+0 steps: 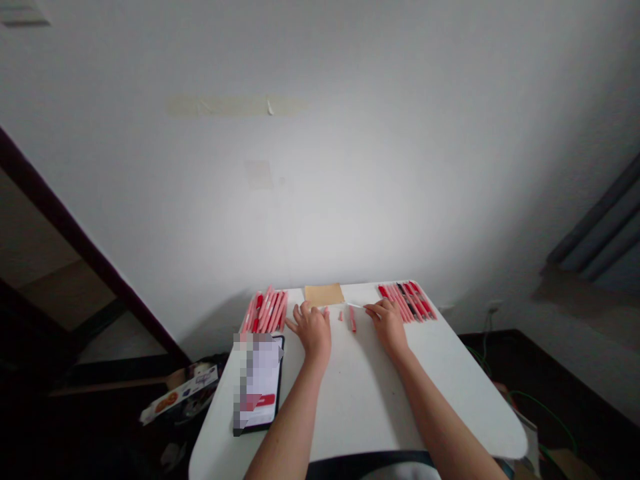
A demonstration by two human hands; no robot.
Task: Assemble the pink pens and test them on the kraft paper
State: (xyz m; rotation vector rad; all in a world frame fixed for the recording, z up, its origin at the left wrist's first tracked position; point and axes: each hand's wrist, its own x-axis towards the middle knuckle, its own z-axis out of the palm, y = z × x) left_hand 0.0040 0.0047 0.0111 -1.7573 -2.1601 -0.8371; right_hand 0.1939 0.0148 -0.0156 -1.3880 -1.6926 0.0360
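My left hand (315, 331) is over the table with its fingers spread, right of a row of pink and red pens (273, 312). A small pink piece (327, 311) shows at its fingertips; whether they touch it I cannot tell. My right hand (389, 325) pinches a thin whitish stick, like a pen refill (354, 305), which points left. Between the hands lie a pink pen barrel (353, 320) and a small pink pen part (341, 315). Beyond my right hand is a second row of pens (410, 303), pink, red and some black.
A tan sheet (324, 295) lies at the back of the white table (360, 400), near the wall. A phone (263, 387) with a lit screen is left of my left forearm. Cluttered items (185, 393) are on the floor at the left.
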